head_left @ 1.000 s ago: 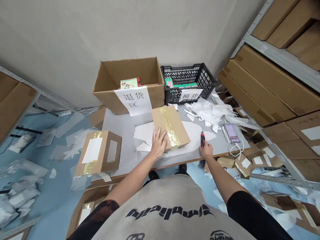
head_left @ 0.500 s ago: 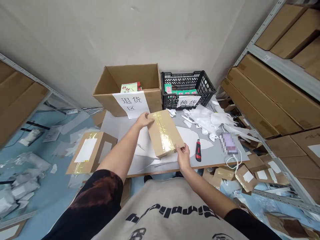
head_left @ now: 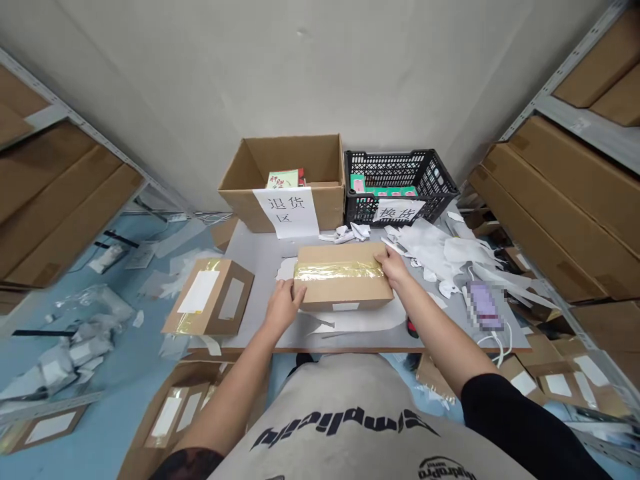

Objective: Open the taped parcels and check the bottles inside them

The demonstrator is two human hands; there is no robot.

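A brown cardboard box (head_left: 345,288) sealed with shiny yellow tape lies crosswise in front of me, over white paper on the grey table (head_left: 255,267). A small white label shows on its near side. My left hand (head_left: 284,307) grips the box's left end, fingers closed on it. Its right end is held by my right hand (head_left: 393,265), the thumb bent over the far corner. Under my right forearm lies a red and black utility knife (head_left: 411,328), mostly covered by the arm.
Behind stand an open carton (head_left: 330,208) with a paper sign and a black crate (head_left: 350,212) holding green packs. Another taped box (head_left: 207,297) sits at the table's left edge. Paper scraps (head_left: 430,250) and a blurred purple device (head_left: 484,303) with a white cable lie right. Box-filled shelves flank both sides.
The box has been turned from lengthwise to crosswise between my hands, with a labelled side now facing me. My right hand moved to its far right corner. The view shifted left.
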